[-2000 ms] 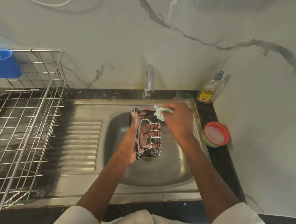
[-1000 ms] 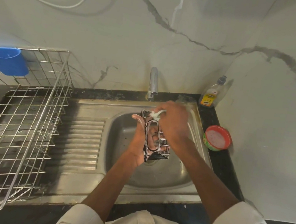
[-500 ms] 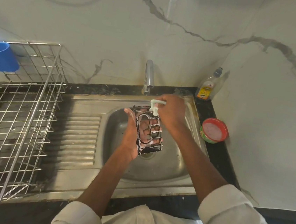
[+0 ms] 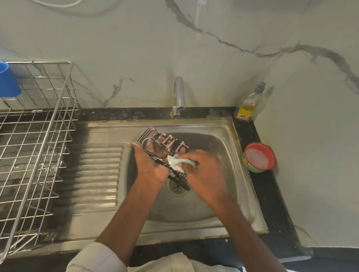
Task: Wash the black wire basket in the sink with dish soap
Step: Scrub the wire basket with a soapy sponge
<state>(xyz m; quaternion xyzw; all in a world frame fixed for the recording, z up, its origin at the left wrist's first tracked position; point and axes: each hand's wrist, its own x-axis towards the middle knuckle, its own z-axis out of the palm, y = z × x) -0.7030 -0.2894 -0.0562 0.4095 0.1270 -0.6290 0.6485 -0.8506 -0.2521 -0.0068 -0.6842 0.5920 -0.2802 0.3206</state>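
A: What's different from half a second back?

B: The black wire basket (image 4: 163, 152) has been tipped. It stood nearly on end then; now it leans flatter, far end toward the tap (image 4: 179, 97), held above the sink (image 4: 222, 138) bowl over the drain (image 4: 177, 187). The scrub pad (image 4: 177, 162) was up at the basket's far top edge; it's now down at the near middle.

A: And the hands?

B: The left hand (image 4: 148, 166) cups the basket from the left, fingers curled under the wires. The right hand (image 4: 203, 173) pinches the pale pad and presses it on the wires. It's motion-blurred.

A: So what does that mean for the wash?

B: I'd judge the soaping is moving along the frame, not finished. No water runs, so rinsing is still ahead.

A: Materials?

B: Thin dark wire in parallel bars with one looped oval, flecked with white suds, likely slippery. The pad looks soft and limp. The sink is dull steel with a ribbed drainboard. On the dark desk at the right are a clear soap bottle (image 4: 249, 105) and a red-rimmed tub (image 4: 259, 157).
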